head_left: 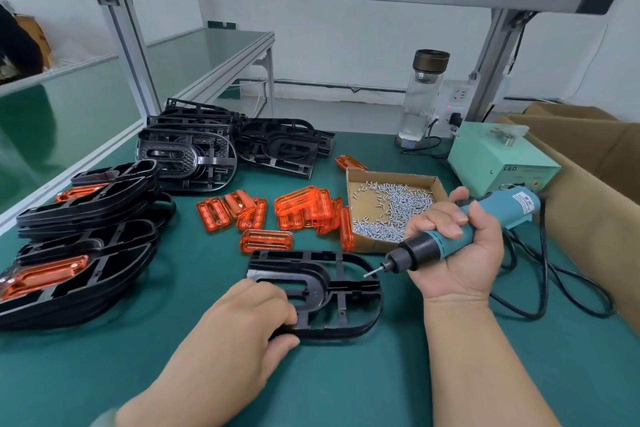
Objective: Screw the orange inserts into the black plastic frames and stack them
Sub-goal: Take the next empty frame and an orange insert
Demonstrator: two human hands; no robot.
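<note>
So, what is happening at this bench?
A person is assembling parts on a green bench. The left hand holds the near edge of an oval black plastic frame lying flat; no insert sits in it yet. The right hand grips a teal electric screwdriver with a small screw on its bit, held over the frame. Loose translucent orange inserts and a cardboard tray of screws lie behind. Frames with inserts fitted are stacked at the left.

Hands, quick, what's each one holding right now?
Left hand: grips the black frame by its near-left edge.
Right hand: holds the electric screwdriver, a screw at its tip.
</note>
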